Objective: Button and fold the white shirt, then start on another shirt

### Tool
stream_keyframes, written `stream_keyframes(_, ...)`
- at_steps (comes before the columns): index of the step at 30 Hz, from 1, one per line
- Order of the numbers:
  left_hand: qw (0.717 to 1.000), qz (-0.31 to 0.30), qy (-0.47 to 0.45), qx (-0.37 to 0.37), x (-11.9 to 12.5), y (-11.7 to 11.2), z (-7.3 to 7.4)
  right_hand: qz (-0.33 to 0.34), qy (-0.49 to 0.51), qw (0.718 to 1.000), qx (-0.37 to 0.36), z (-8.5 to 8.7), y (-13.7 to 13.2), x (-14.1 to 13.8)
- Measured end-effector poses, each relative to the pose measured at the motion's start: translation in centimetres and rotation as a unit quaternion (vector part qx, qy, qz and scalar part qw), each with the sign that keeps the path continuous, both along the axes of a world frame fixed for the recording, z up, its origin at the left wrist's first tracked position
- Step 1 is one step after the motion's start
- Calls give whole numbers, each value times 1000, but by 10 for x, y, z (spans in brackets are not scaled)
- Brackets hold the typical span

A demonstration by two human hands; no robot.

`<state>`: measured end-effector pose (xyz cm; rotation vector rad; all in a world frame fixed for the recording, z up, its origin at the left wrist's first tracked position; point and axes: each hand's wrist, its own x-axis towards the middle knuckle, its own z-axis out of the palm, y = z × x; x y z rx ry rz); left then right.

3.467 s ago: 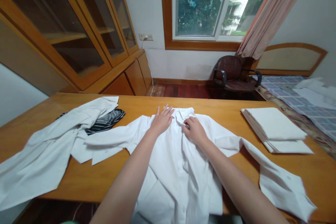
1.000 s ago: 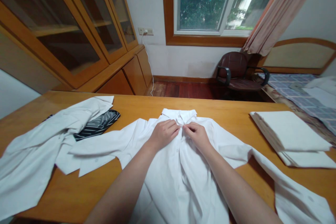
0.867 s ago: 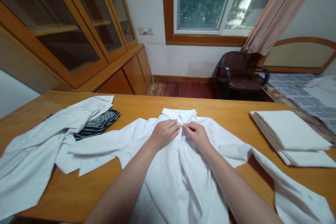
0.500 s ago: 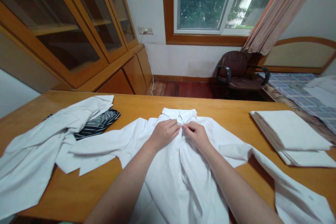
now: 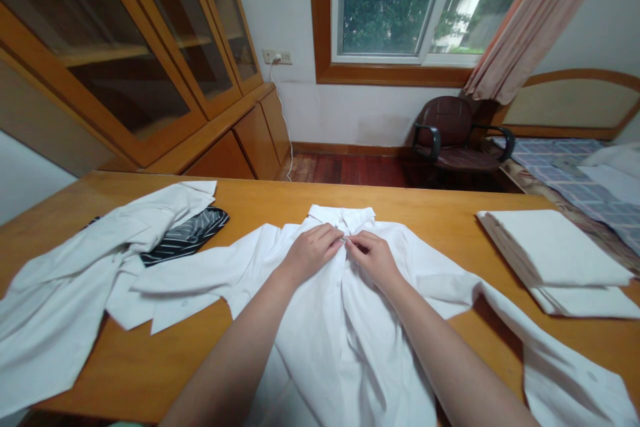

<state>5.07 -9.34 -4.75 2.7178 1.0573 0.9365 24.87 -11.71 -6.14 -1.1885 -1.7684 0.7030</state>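
Note:
A white button-up shirt [image 5: 315, 320] lies face up in front of me, collar at the far side and sleeves spread to both sides. My left hand [image 5: 316, 250] pinches the front placket just below the collar. Opposite it, my right hand [image 5: 373, 255] grips the other side of the placket between thumb and fingers. The fingertips of both hands meet at the front opening, around what looks like a small button, mostly covered by the fingers. Further down the placket another button shows.
On the left of the wooden table [image 5: 165, 360], a loose white shirt [image 5: 65, 287] lies over a black striped cloth [image 5: 193, 237]. Folded white garments [image 5: 555, 247] are stacked at the right. Beyond stand a cabinet [image 5: 220, 127], a brown armchair [image 5: 445, 133] and a bed [image 5: 565, 153].
Both hands stay at the placket below the collar. The fingertips have shifted slightly and drawn closer together at the opening. The shirt lies as before.

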Motion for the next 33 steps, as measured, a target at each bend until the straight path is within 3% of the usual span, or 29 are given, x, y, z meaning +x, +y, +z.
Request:
stream_keyframes(23,1000,-10,4,-1,-3,1,1,3,-12,1000,1,1,-1,-1)
stream_keyframes(33,998,1,39,43,-2,-1,4,21,19,1000,-10,3,1,2)
